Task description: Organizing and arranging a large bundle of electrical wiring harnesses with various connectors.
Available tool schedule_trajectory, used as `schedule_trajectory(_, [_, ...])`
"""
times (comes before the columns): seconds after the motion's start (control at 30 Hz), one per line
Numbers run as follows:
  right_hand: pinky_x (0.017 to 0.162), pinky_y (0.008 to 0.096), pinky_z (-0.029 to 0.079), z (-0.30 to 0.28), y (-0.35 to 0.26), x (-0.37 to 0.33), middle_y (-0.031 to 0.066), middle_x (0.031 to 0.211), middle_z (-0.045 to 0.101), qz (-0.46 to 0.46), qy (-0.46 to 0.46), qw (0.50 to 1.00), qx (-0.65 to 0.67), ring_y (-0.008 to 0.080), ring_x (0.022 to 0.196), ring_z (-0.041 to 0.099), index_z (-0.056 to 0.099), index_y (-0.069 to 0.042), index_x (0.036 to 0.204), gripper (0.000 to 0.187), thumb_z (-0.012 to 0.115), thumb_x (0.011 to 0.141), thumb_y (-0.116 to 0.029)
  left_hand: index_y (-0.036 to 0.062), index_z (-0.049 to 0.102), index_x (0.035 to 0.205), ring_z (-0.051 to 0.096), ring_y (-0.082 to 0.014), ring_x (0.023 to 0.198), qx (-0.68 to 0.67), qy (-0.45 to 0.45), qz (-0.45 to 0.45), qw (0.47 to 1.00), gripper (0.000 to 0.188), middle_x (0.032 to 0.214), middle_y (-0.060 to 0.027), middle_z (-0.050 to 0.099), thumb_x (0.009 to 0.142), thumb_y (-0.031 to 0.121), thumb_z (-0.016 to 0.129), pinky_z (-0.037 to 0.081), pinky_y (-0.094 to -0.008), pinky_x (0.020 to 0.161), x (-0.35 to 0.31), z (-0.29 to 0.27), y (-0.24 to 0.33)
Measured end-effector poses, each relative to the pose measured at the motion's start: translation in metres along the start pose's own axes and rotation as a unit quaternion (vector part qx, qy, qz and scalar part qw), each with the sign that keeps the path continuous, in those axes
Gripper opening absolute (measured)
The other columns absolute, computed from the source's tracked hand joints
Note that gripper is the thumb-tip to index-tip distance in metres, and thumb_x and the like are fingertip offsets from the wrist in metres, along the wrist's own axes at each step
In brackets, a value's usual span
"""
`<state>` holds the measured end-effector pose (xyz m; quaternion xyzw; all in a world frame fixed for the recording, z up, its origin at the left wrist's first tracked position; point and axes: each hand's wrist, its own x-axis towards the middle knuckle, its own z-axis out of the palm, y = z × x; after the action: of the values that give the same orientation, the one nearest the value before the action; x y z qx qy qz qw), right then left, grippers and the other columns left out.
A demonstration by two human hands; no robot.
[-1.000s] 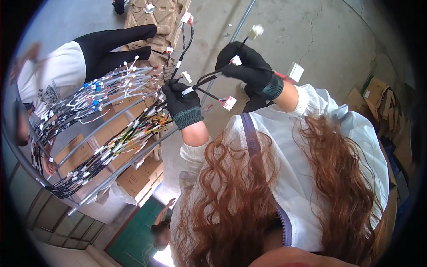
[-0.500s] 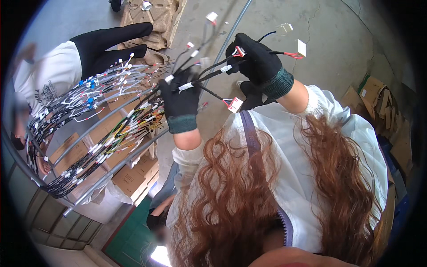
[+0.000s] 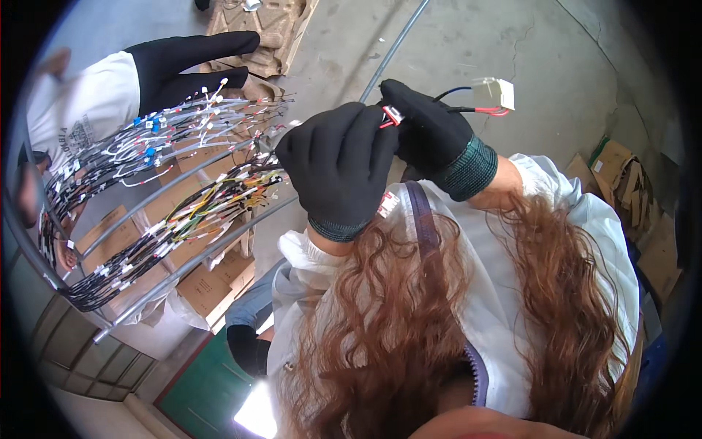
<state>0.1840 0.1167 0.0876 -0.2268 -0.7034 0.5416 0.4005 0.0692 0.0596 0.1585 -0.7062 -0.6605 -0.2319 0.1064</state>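
Note:
Both hands wear black gloves with dark green cuffs and meet in front of my chest. My left hand (image 3: 336,164) is closed over a black wire harness and hides most of its length. My right hand (image 3: 431,139) grips the same harness close beside it. Between the hands shows a small white connector (image 3: 393,115) with red wires. Beyond my right hand a larger white connector (image 3: 502,94) hangs from red and black wires, next to a clear piece on a dark wire. Below my left hand another red-and-white connector (image 3: 387,204) lies near my jacket zip.
On the left, a metal rack (image 3: 212,254) carries many wire harnesses (image 3: 157,139) with white and blue connectors. Cardboard boxes (image 3: 208,285) sit beneath it. Another person (image 3: 88,102) stands beyond the rack. Flattened cardboard (image 3: 621,175) leans at the right.
My left hand has moved right and up along the harness to meet my right hand, now covering the cables. My right hand has shifted slightly down and right.

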Motion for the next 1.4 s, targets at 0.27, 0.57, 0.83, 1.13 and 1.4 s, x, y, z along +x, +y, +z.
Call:
schedule_trajectory(0.27, [0.081, 0.0307, 0.043, 0.006, -0.021, -0.002, 0.0126, 0.110, 0.046, 0.000, 0.033, 0.999, 0.038, 0.0248, 0.095, 0.051, 0.039, -0.004, 0.117, 0.050, 0.053, 0.070, 0.003, 0.0072, 0.057, 0.084, 0.049, -0.0182, 0.073, 0.009, 0.061, -0.016, 0.998, 0.025, 0.085, -0.0027, 0.054, 0.062, 0.017, 0.064, 0.033, -0.0308, 0.068, 0.002, 0.001, 0.013])
schedule_trajectory(0.57, [0.088, 0.0338, 0.037, 0.002, -0.016, -0.006, 0.0167, 0.115, 0.041, -0.023, -0.060, 0.997, 0.046, 0.0288, 0.107, 0.042, 0.033, -0.006, 0.122, 0.047, 0.042, 0.077, 0.004, 0.0049, 0.056, 0.082, 0.050, -0.0193, 0.070, 0.056, 0.021, 0.009, 0.998, 0.020, 0.083, -0.0039, 0.055, 0.063, 0.012, 0.058, 0.035, -0.0318, 0.067, 0.005, -0.018, 0.009])
schedule_trajectory(0.83, [0.086, 0.0326, 0.037, 0.002, -0.023, -0.006, 0.0168, 0.109, 0.043, 0.029, -0.043, 0.990, 0.134, 0.0273, 0.098, 0.046, 0.036, -0.004, 0.116, 0.034, 0.038, 0.083, -0.004, 0.0036, 0.055, 0.083, 0.051, -0.0207, 0.071, 0.062, -0.032, 0.028, 0.997, 0.019, 0.082, -0.0057, 0.056, 0.065, 0.009, 0.058, 0.037, -0.0353, 0.071, 0.010, -0.027, 0.015])
schedule_trajectory(1.13, [0.079, 0.0288, 0.038, -0.004, -0.038, -0.004, 0.0122, 0.099, 0.045, 0.140, -0.054, 0.960, 0.234, 0.0204, 0.089, 0.048, 0.040, -0.003, 0.108, 0.024, 0.036, 0.086, -0.012, 0.0034, 0.054, 0.084, 0.051, -0.0217, 0.077, 0.043, -0.091, 0.026, 0.995, 0.017, 0.082, -0.0063, 0.055, 0.069, 0.011, 0.057, 0.037, -0.0391, 0.079, 0.013, -0.036, 0.019])
schedule_trajectory(1.4, [0.076, 0.0272, 0.037, -0.002, -0.045, -0.004, 0.0096, 0.094, 0.045, 0.159, -0.063, 0.956, 0.238, 0.0172, 0.085, 0.046, 0.040, -0.003, 0.105, 0.023, 0.035, 0.087, -0.015, 0.0015, 0.052, 0.084, 0.050, -0.0229, 0.076, 0.115, -0.102, 0.049, 0.987, 0.022, 0.081, -0.0072, 0.053, 0.067, 0.014, 0.057, 0.037, -0.0415, 0.081, 0.012, -0.037, 0.025])
